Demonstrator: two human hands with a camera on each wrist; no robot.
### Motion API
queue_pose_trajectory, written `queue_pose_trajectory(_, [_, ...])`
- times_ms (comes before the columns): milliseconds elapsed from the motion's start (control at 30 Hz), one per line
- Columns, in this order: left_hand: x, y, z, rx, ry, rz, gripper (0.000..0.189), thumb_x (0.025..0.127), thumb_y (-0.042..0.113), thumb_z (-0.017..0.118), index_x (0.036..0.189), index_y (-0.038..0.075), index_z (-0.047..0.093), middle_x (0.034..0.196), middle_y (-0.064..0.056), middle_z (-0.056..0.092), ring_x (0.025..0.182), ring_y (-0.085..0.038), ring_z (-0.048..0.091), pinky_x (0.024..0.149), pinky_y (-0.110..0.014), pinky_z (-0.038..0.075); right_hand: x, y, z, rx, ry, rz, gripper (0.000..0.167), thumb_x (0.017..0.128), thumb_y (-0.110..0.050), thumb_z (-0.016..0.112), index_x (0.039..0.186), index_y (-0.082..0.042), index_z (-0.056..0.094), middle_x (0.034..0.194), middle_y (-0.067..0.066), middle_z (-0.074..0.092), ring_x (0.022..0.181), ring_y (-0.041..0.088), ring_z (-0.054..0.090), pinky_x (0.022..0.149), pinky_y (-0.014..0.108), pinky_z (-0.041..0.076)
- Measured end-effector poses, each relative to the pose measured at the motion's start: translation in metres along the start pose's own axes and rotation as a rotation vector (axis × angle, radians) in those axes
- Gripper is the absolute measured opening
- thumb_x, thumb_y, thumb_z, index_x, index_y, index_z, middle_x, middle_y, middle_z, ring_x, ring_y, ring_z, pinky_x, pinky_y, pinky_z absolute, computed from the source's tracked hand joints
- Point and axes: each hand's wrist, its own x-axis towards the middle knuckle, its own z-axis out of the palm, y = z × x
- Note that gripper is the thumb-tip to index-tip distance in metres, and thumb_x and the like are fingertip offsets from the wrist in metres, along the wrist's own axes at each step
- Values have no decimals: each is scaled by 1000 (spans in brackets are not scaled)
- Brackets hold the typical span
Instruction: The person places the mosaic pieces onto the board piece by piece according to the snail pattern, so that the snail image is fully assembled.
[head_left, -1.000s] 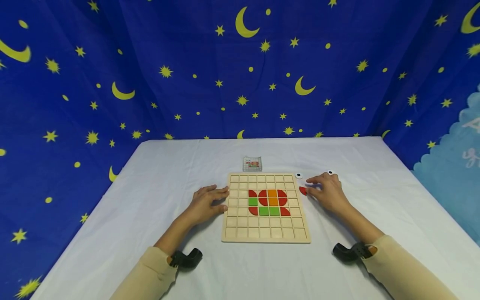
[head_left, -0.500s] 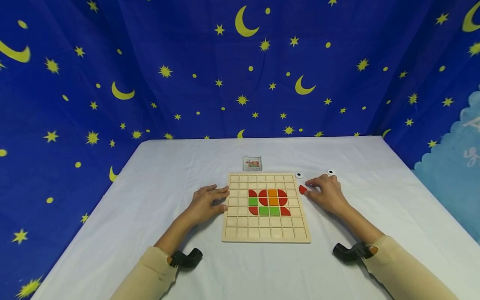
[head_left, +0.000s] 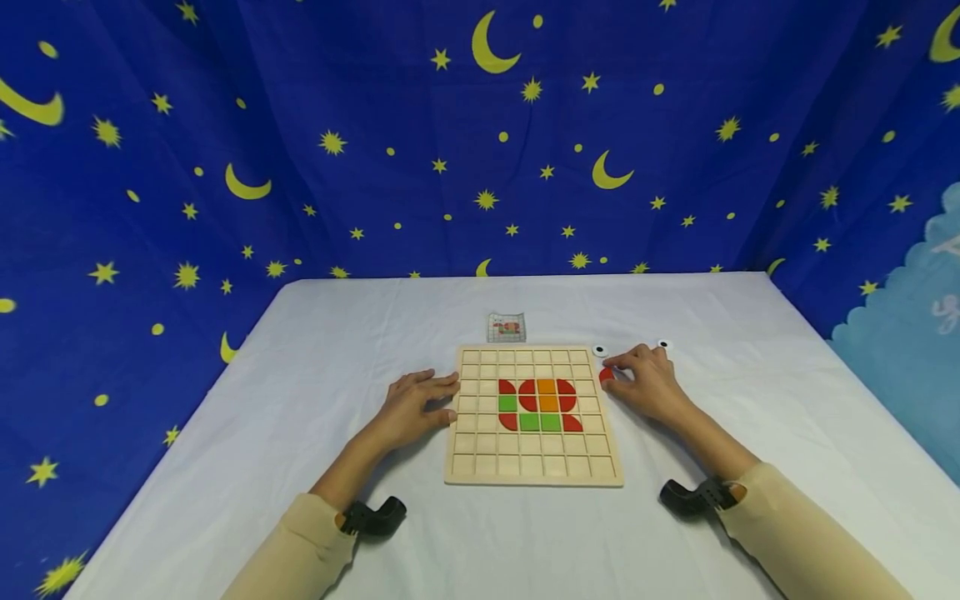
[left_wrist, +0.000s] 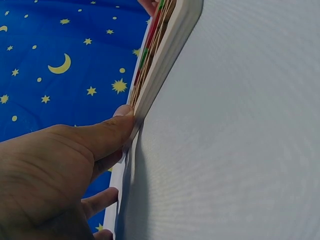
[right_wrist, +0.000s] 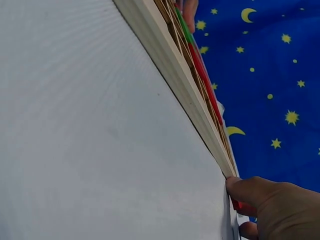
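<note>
A wooden grid board (head_left: 517, 463) lies on the white cloth. Red curved tiles (head_left: 528, 402), green square tiles (head_left: 528, 422) and orange tiles (head_left: 548, 403) fill some of its cells. My left hand (head_left: 408, 407) touches the board's left edge, thumb and fingers spread along it; its thumb (left_wrist: 122, 114) meets the rim. Beside the board's upper right edge, my right hand (head_left: 648, 385) pinches a loose red curved tile (head_left: 606, 376) between thumb and index finger. Part of that tile (right_wrist: 236, 203) shows under the thumb in the right wrist view.
A small pattern card (head_left: 507, 327) stands behind the board. One white eye disc (head_left: 599, 351) lies by its upper right corner; another eye disc (head_left: 664, 343) sits just beyond my right hand. A blue star-patterned curtain (head_left: 420, 100) hangs behind the table.
The right hand has shifted slightly left toward the board, its index finger closing in on the red tile, which has turned. My left hand has stayed on the board's edge.
</note>
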Motion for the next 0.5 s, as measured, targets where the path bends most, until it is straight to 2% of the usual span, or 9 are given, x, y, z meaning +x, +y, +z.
queue_pose_trajectory(500, [0,0,0,-4,3,4,51,85,26,69,131,10,56,145,-4,47,139,-37,32,111,-60,16,-13,10,-4,41,34,-8,28,78,-18,74,102,-3,72,94,14,58,90,26,39,76,36,27])
